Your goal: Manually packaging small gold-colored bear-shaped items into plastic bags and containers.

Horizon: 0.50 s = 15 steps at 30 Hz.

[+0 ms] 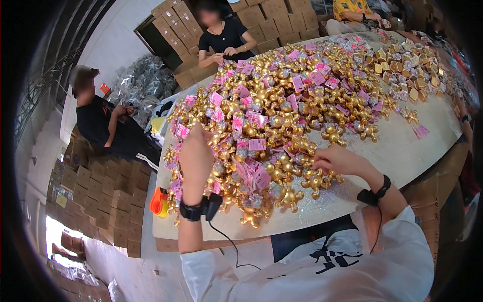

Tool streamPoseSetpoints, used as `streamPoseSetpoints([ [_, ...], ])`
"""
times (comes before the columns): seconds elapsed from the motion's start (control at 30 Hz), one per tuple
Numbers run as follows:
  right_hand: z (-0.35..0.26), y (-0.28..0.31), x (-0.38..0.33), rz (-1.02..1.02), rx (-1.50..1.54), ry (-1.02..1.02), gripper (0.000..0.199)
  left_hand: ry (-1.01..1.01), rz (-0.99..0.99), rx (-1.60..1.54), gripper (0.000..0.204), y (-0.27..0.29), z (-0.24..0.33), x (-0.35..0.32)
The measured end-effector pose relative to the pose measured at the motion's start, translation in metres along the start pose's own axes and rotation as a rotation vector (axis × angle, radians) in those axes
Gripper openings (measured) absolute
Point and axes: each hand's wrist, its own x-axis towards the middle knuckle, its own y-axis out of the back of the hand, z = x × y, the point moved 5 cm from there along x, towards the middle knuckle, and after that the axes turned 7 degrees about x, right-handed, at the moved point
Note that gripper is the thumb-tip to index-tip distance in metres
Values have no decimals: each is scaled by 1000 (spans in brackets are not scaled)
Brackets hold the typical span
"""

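Note:
A large heap of shiny gold bear-like figurines (290, 198), many with pink printed tags (253, 173), covers most of the pale table (402, 151). My left hand (196, 153) is raised over the left part of the heap, back toward me. It is smeared, and its fingers are hidden. At the near right edge of the heap, my right hand (342, 160) has its fingers curled and pressed together beside gold figurines. What they pinch, if anything, is too small to make out. Both wrists wear black bands with small devices and cables.
An orange-and-yellow plastic thing (159, 202) sits at the table's left edge. Gold-and-clear pieces (417, 70) lie at the far right. Two people in black (108, 118) are at the left and far side; another wears yellow. Cardboard boxes (95, 191) are stacked at left.

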Motion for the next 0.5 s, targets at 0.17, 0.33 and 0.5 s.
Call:
streamPoseSetpoints([
  [0.17, -78, 35, 59, 45, 304, 96, 23, -195, 416, -72, 4, 82, -26, 80],
  [0.33, -170, 31, 115, 187, 698, 518, 26, -266, 465, -344, 6, 159, 4, 132],
  [0.5, -210, 1, 126, 197, 797, 653, 15, -379, 303, -363, 2, 137, 70, 87],
])
